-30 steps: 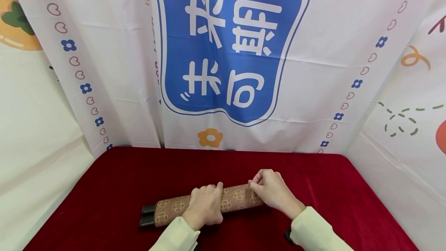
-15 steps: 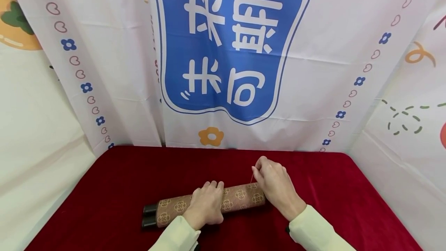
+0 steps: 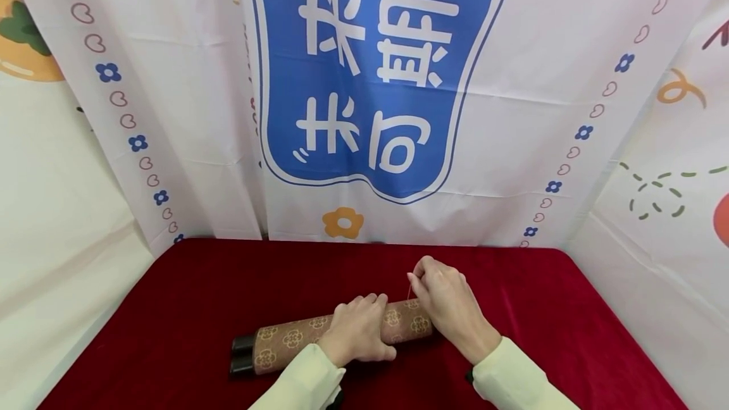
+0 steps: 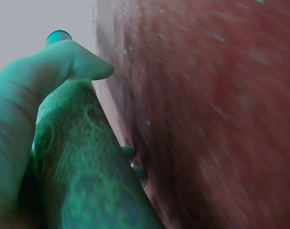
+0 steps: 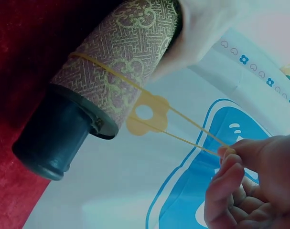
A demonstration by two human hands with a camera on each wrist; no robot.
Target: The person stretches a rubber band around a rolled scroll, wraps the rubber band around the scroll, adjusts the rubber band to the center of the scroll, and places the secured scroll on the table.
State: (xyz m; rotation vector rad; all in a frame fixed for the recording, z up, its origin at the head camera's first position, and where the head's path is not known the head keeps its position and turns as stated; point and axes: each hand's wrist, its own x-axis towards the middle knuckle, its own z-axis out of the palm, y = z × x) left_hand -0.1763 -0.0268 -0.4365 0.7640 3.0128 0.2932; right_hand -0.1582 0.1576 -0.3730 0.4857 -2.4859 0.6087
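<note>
A rolled scroll (image 3: 293,338) in brown brocade with gold flower patterns lies slightly slanted on the red cloth. Two dark knobs (image 3: 243,354) stick out at its left end. My left hand (image 3: 359,329) grips the scroll right of its middle, with thumb near me and fingertips over the far side; the left wrist view shows the thumb (image 4: 90,64) along the roll. My right hand (image 3: 450,302) is raised beyond the right end. In the right wrist view its thumb and forefinger pinch a yellow rubber band (image 5: 183,117), stretched away from the scroll near a dark knob (image 5: 51,133).
A red velvet cloth (image 3: 273,283) covers the table. White printed curtains (image 3: 501,144) with a blue sign stand behind it and at both sides. The table's far edge meets the back curtain.
My right hand has lifted away from the scroll's right end, drawing the rubber band out. My left hand has slid right along the scroll. The scroll stays nearly in place.
</note>
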